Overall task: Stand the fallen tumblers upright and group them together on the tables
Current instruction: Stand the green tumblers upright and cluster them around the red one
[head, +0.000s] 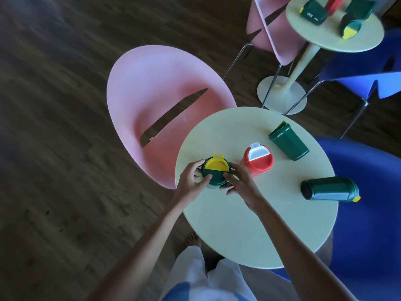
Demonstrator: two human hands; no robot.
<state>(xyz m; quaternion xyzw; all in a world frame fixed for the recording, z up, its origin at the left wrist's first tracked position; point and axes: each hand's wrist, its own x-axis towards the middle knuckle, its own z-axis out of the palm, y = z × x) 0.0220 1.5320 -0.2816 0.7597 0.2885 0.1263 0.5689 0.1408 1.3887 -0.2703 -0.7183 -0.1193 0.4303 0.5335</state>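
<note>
Beside a pink chair [165, 105], the round pale bench [249, 224] carries a far green tumbler [288, 142] and a right green tumbler [329, 189], both lying on their sides, and an upright red tumbler [258, 158]. Just left of it, at the bench's edge, a yellow-lidded green tumbler [214, 172] is upright, with the fingers of the left hand [191, 183] and right hand [243, 187] curled round its sides.

The red tumbler [333, 3] on the far table [321, 38] is cut by the top edge; the print on the lettered green tumbler [312, 13] is too blurred to read.
</note>
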